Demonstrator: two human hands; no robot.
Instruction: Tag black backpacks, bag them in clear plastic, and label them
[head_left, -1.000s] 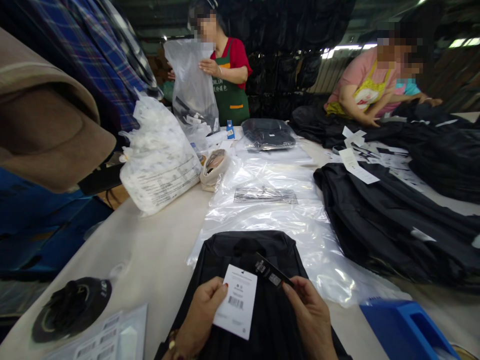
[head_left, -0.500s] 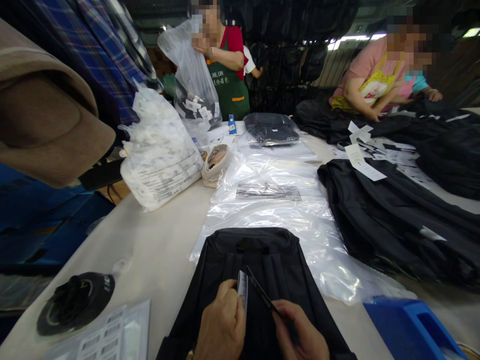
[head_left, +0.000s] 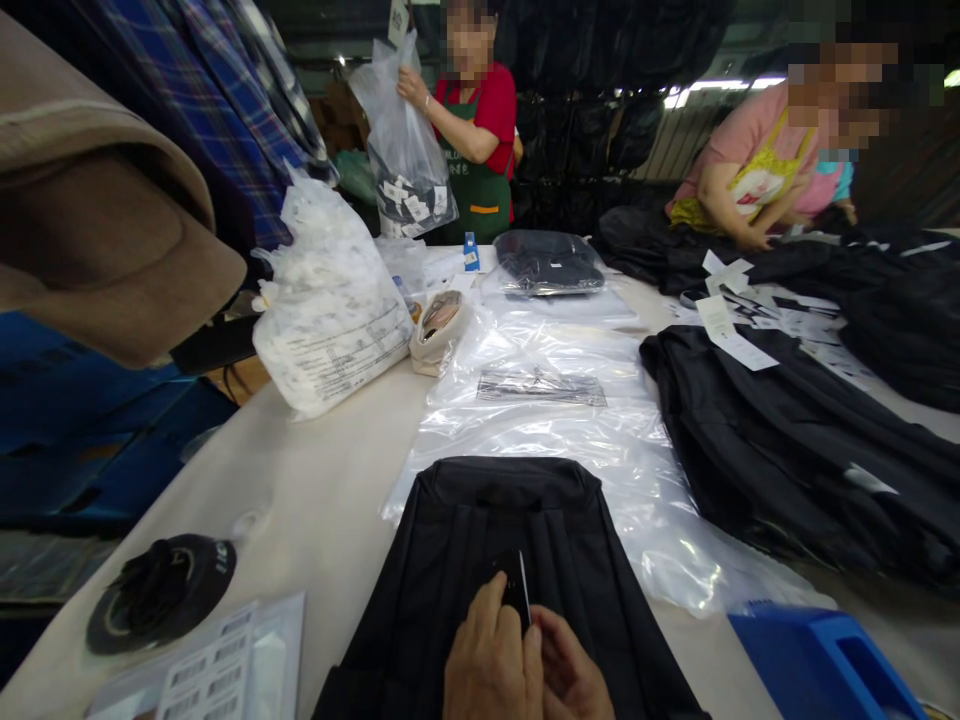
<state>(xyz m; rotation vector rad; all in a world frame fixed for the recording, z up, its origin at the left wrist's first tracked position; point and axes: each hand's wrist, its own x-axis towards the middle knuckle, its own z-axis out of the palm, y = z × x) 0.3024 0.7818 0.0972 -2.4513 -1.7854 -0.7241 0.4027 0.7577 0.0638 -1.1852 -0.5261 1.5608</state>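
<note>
A black backpack (head_left: 510,500) lies on the table in front of me, its shoulder straps facing up. Over its middle, my left hand (head_left: 493,655) is closed around a stack of hang tags (head_left: 516,588), with a black face and a thin white edge showing. My right hand (head_left: 571,668) meets it from the right, fingers pinched at the lower part of the tags. The right fingertips are partly hidden behind the left hand.
Clear plastic bags (head_left: 540,420) lie beyond the backpack. More black backpacks (head_left: 810,450) and loose tags (head_left: 739,345) are to the right, near a blue plastic holder (head_left: 832,660). Barcode sticker sheets (head_left: 214,670) and a black roll (head_left: 165,590) lie left. Two co-workers stand across the table.
My hands have come together, bringing the white card and the black tag, held apart before, against each other. Across the table, a co-worker has shifted right with a clear bag of tags.
</note>
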